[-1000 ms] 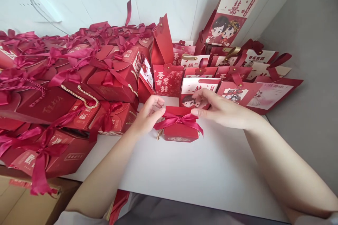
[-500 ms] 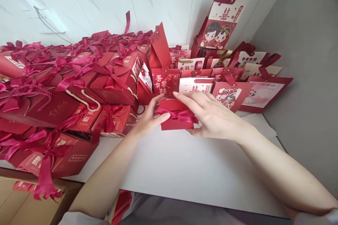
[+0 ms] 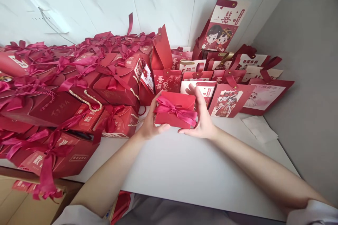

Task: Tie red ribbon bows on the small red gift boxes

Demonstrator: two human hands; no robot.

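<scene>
Both hands hold a small red gift box (image 3: pixel 173 119) tied with a magenta ribbon bow (image 3: pixel 176 110), lifted a little above the white table (image 3: pixel 190 175) and tilted toward me. My left hand (image 3: pixel 148 123) grips its left side, thumb under the front edge. My right hand (image 3: pixel 202 116) cups the right side, fingers curled up behind it. The box's lid flap is closed.
A big heap of red ribbon-tied boxes (image 3: pixel 66 88) fills the left of the table. Red and white paper gift bags (image 3: pixel 227 77) stand along the back wall. Loose white paper (image 3: pixel 260 130) lies at the right. A cardboard carton (image 3: pixel 16 204) sits at the lower left.
The hands went from tugging the bow's ends to gripping the box by its sides. The box has come up off the table and tilted toward me.
</scene>
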